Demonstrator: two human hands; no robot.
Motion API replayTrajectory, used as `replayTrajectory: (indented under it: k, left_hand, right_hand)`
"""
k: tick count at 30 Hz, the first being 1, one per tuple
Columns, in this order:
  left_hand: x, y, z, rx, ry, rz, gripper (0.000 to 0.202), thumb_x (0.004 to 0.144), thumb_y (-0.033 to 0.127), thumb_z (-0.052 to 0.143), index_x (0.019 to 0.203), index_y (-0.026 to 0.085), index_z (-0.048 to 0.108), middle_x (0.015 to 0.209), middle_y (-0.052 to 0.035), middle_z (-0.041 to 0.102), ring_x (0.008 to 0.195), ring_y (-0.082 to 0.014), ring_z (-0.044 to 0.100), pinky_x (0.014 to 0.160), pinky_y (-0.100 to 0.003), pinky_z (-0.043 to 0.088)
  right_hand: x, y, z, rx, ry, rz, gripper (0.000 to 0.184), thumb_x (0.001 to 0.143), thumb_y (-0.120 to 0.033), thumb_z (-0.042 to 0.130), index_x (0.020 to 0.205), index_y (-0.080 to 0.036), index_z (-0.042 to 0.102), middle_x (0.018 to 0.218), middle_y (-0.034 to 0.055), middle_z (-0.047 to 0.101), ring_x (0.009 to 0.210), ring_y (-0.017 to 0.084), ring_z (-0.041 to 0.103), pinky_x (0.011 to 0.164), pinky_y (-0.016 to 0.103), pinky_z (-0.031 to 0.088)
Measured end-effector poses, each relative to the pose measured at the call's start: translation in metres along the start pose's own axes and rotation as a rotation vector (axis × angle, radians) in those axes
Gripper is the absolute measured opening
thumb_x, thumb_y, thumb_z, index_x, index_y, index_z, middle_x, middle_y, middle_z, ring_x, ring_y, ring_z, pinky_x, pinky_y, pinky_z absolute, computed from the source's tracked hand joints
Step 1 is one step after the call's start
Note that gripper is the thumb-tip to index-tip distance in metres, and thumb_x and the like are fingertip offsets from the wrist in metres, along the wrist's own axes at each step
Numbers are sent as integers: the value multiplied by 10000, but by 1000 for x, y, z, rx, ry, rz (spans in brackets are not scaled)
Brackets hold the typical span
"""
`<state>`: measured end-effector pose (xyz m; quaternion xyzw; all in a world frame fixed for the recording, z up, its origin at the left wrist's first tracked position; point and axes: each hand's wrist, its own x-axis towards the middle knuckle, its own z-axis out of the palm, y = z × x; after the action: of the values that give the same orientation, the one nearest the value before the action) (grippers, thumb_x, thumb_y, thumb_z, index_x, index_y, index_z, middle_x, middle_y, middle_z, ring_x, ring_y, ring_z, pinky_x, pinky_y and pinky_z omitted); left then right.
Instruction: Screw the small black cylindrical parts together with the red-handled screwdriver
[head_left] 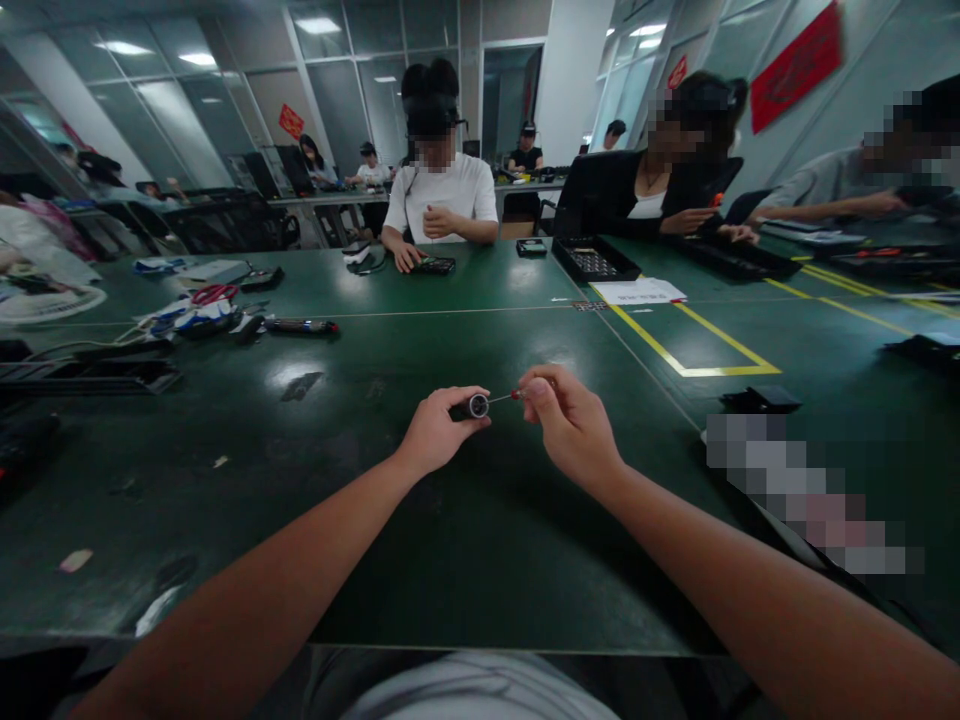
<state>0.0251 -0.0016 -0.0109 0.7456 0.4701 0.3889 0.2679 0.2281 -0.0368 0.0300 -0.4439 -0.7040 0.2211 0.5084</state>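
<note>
My left hand (437,430) is closed around a small dark cylindrical part (475,405) with a silvery end face, held just above the green table (375,520). My right hand (568,425) pinches a thin screwdriver (504,397) with a red handle, and its metal tip points into the end of the cylinder. Both hands hover over the middle of the table, close together, with forearms stretched out from the near edge.
Red scissors (214,293), a dark pen-like tool (300,326) and cables lie at the left. Black trays (594,260) and white paper (637,291) sit at the right beside yellow floor-tape lines (694,345). Other people sit working across the table.
</note>
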Motion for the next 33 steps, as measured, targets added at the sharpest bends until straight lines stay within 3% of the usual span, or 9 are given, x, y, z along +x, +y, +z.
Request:
replayTrajectory:
  k: [5,12,15,21,25,29,33]
  left_hand:
    - [0,0,0,-6,-11,-6,378,782,175,809,1131,296,729,1125,-22,726,1081,-239,630,1000,-431,442]
    - [2,-8,1,-41,4,-9,366,793,192,800,1138,289,726,1142,-25,716,1098,-232,626,1029,-430,437]
    - [1,-8,1,-39,6,-12,367,789,192,801,1137,284,726,1131,-30,719,1085,-235,632,1024,-436,443]
    - [1,-4,0,-17,-18,-3,366,783,187,805,1126,288,730,1122,-35,722,1077,-242,632,1011,-445,449]
    - [1,-6,0,-25,-14,-8,368,798,201,797,1145,299,722,1147,-26,717,1098,-237,626,1018,-445,441]
    - [1,-7,1,-21,0,-19,365,791,193,800,1138,282,729,1152,-39,720,1107,-243,630,1028,-443,439]
    - [1,-5,1,-20,-13,-3,376,791,209,804,1149,290,727,1160,-38,720,1105,-246,631,1032,-447,438]
  right_hand:
    - [0,-6,-1,-68,21,-1,298,1006,-430,481,879,-228,659,620,-30,559,548,135,512,554,284,369]
    - [-1,0,1,-24,0,46,172,1000,-320,440,1066,-229,571,830,12,663,709,171,605,662,314,437]
    - [0,3,0,39,-6,65,133,990,-290,432,1012,-242,554,819,4,640,738,179,606,670,318,440]
    - [0,-2,-1,-43,-25,44,292,1034,-396,390,909,-240,603,766,5,629,683,164,580,642,314,413]
    - [0,-1,1,-44,5,69,175,1001,-350,468,1082,-235,572,812,6,650,697,168,602,646,312,438]
    - [1,2,2,14,53,77,117,962,-330,537,1015,-231,572,856,19,679,752,177,638,712,330,485]
    - [2,4,4,42,67,72,203,988,-396,506,1021,-230,617,861,30,704,767,181,657,736,342,506]
